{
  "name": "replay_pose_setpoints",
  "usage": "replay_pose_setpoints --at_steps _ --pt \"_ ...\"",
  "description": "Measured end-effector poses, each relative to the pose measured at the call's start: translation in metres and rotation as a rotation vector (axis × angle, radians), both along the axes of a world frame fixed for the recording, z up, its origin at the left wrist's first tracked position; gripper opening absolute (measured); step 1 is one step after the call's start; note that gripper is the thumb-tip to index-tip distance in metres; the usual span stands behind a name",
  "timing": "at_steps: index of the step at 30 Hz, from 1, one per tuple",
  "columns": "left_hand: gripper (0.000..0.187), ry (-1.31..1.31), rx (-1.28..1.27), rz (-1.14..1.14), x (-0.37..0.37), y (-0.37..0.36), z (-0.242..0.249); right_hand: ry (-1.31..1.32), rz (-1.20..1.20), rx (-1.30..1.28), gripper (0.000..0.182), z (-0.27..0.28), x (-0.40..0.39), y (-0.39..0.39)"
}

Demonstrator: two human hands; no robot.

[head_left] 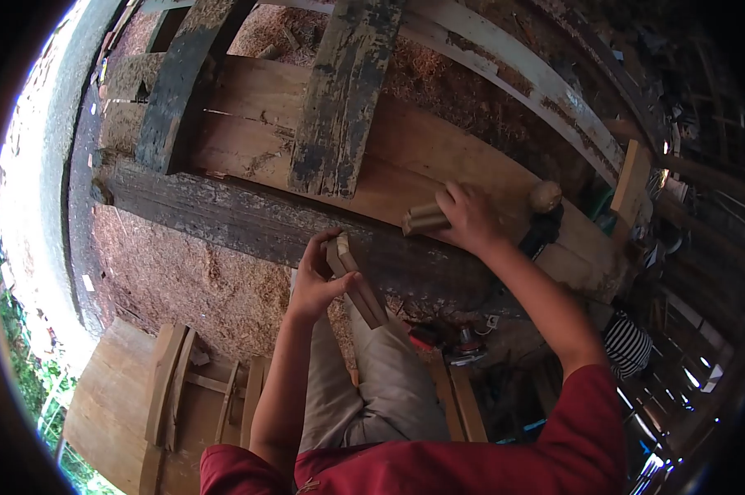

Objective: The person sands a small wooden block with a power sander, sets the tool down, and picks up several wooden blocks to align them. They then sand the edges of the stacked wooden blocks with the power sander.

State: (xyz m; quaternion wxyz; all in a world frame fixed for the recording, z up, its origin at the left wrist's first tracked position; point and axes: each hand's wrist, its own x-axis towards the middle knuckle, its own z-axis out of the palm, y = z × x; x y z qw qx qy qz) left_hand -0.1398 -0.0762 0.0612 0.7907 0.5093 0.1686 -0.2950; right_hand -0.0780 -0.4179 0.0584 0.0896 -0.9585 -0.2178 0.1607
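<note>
1. The left hand is clamped on a long wooden piece, fingers on one side and thumb on the other; the wood is pale brown, straight-edged, with a lengthwise line down it, and is held tilted above the person's lap, in front of the desk.
2. The right hand is closed round a shorter-looking wooden block, ridged along its length, at the desk's near edge; whether it touches the desk, I cannot tell.
3. The desk has a smooth, tan board top — its front beam is dark, rough and weathered.
4. Two thick planks lie across it, their dark surface flaking and scuffed.
5. A rounded wooden knob sits beyond the right hand, near a black object.
6. Curly, fine shavings coat the ground below.
</note>
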Motion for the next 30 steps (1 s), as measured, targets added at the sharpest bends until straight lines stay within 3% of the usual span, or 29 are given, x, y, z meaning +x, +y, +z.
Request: replay_pose_setpoints --at_steps 2,8,14,17,20,23,26,30 --pt "0.095 0.011 0.0 0.037 -0.001 0.008 0.0 0.008 0.013 -0.025 0.068 0.008 -0.016 0.002" --pt "0.087 0.02 -0.011 0.106 -0.002 0.025 -0.002 -0.141 -0.306 0.049 0.054 0.026 -0.025 0.035" --pt "0.086 0.021 0.026 0.063 -0.001 0.024 -0.005 -0.219 -0.338 -0.026 0.049 -0.004 -0.018 0.048" --pt "0.086 0.046 -0.002 0.057 0.0 0.018 -0.001 -0.124 -0.303 0.01 0.055 -0.018 -0.023 0.037" --pt "0.082 -0.006 -0.006 0.051 0.007 0.008 0.018 0.101 -0.564 0.194 0.067 0.001 -0.025 0.041" --pt "0.082 -0.035 -0.028 0.027 0.012 0.007 0.033 0.197 -0.697 0.683 0.076 0.024 -0.044 0.051" --pt "0.086 -0.095 -0.081 -0.002 0.014 0.006 0.042 0.348 -0.872 0.911 0.077 0.061 -0.067 0.084" --pt "0.098 -0.254 -0.156 -0.049 0.016 0.007 0.072 0.355 -0.96 1.07 0.07 0.097 -0.097 0.123"
